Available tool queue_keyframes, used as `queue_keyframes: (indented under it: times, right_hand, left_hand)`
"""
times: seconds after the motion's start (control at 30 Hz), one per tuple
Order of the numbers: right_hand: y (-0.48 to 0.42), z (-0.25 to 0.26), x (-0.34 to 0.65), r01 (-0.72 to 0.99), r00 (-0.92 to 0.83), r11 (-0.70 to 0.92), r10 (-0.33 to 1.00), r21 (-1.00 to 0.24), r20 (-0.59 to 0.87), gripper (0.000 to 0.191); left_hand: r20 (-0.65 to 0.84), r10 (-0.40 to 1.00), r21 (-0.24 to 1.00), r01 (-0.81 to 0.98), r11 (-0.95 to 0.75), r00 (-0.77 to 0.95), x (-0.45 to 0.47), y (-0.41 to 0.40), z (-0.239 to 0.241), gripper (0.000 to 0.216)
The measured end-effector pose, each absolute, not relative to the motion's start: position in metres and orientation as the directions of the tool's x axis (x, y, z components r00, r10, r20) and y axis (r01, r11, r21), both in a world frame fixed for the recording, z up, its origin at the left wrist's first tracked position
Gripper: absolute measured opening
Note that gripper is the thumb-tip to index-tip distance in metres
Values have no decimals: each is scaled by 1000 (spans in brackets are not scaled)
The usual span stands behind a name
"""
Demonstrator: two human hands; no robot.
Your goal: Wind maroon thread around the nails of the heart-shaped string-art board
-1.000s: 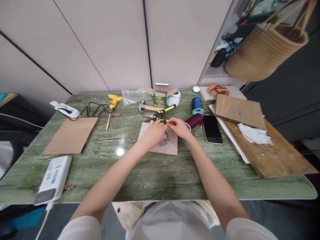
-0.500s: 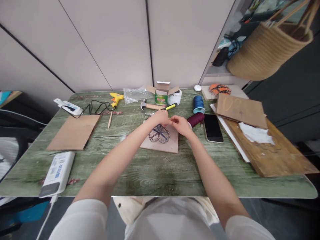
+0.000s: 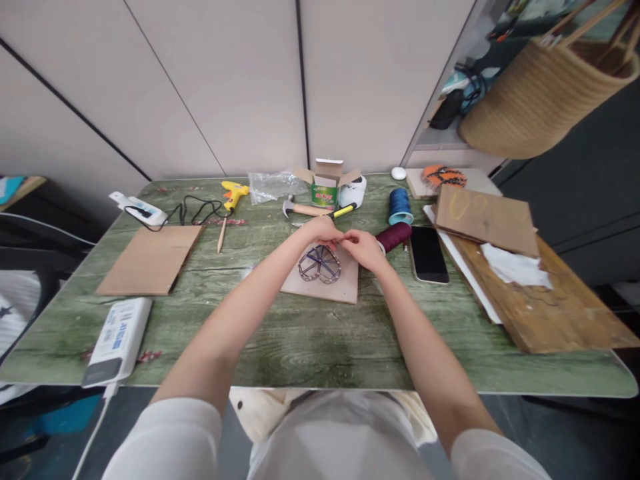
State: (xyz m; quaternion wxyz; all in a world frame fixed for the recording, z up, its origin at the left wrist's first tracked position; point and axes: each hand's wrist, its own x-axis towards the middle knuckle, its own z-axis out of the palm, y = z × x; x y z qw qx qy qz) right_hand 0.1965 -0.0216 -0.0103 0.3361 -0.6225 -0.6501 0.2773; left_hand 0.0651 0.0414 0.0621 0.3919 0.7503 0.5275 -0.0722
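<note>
A small pale board (image 3: 345, 288) lies in front of me, bearing a heart-shaped ring of nails (image 3: 320, 265) crossed by dark thread. Over the board's far edge, my left hand (image 3: 326, 232) is closed, its fingers bent downward. My right hand (image 3: 364, 249) meets it fingertip to fingertip in a pinch, just right of the heart. Whatever is between the fingers is too small to make out. A maroon thread spool (image 3: 393, 237) lies on its side just beyond my right hand. Behind my left hand are a hammer (image 3: 305, 209) and a yellow cutter (image 3: 344, 211).
Farther back are a green box (image 3: 325, 195), a blue thread spool (image 3: 400, 205) and a yellow glue gun (image 3: 233, 193). A phone (image 3: 429, 255) and stacked boards (image 3: 485, 220) lie right; cardboard (image 3: 150, 259) and a white power strip (image 3: 119, 341) lie left.
The view has shifted slightly. My hands stay together above the board, the left fingers now a little lower and more spread toward the right hand's fingertips.
</note>
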Motion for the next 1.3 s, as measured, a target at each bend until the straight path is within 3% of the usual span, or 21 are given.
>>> queue_keyframes:
  times: [0.2, 0.43, 0.6, 0.8, 1.1, 1.3]
  right_hand:
    - [-27, -5, 185, 679, 7, 102, 989, -727, 145, 25]
    - [-27, -10, 181, 660, 10, 154, 977, -736, 214, 18]
    - [-28, -12, 176, 645, -37, 260, 950, -719, 311, 14]
    - [-32, -13, 167, 668, -159, 396, 903, -630, 400, 10]
    - [-31, -13, 175, 687, -298, 471, 877, -553, 377, 11]
    - [-32, -13, 175, 710, -339, 498, 861, -497, 379, 11]
  left_hand:
    - [-439, 794, 423, 876, -231, 421, 61, 45, 57, 23]
    - [-450, 808, 664, 748, 16, 381, 52, 41, 42, 12]
    - [-435, 807, 846, 489, 214, 399, 44, 36, 31, 8]
    - [-419, 814, 903, 278, 328, 403, 35, 32, 26, 5]
    - [-371, 863, 922, 243, 300, 342, 32, 30, 15, 14]
    - [-326, 886, 889, 424, 169, 330, 35, 39, 10, 15]
